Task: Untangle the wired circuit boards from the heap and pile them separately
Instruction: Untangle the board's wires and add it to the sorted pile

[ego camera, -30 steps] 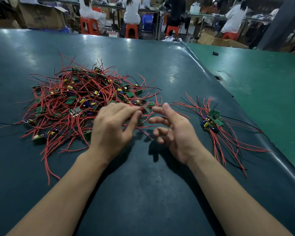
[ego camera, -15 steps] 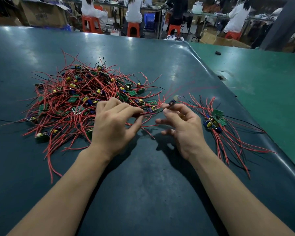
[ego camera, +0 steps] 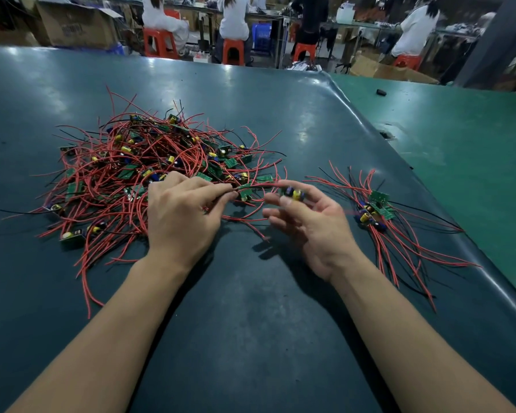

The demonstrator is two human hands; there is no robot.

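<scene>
Dark mat [ego camera: 251, 323] — left hand [ego camera: 182, 216] pinches heap [ego camera: 137, 174] wires, right hand [ego camera: 310, 222] pinches a circuit board [ego camera: 294, 193].

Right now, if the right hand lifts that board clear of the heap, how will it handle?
The board in the right hand is small, so probably light. Its red leads curve loosely, so they likely trail floppy. They run toward the heap and may snag.
</scene>
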